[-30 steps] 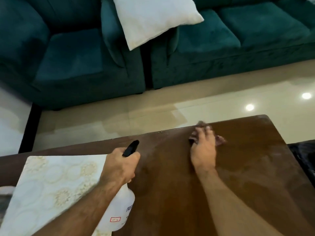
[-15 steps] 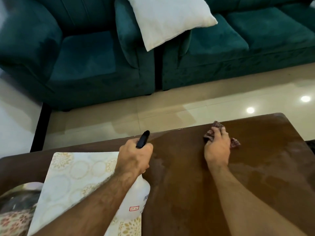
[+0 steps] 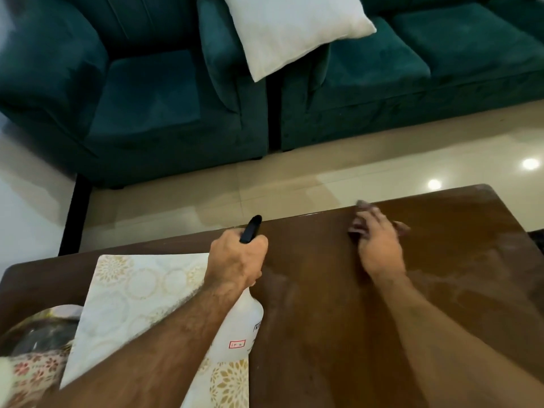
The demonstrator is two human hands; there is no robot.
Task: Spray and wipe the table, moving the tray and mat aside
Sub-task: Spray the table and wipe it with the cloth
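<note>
**Cloth under the right hand, spray bottle in the left**

The right hand lies palm down on a cloth, fingers spread loosely over it and pressing it onto the desk near the far edge. Bits of the cloth show beyond the fingertips and to the hand's right; the picture is blurred here, so its pattern cannot be told.

The left hand is wrapped around the neck of a white bottle, whose black nozzle sticks out past the knuckles and points away from the person. The bottle's body hangs below the wrist, over the near right corner of the mat.

The mat, pale with gold round patterns, lies flat on the desk under and to the left of the left forearm. A tray is just left of the mat at the near left corner, partly under its edge.

The desk between and beyond the two hands is bare brown wood with a dull, streaky film.
</note>
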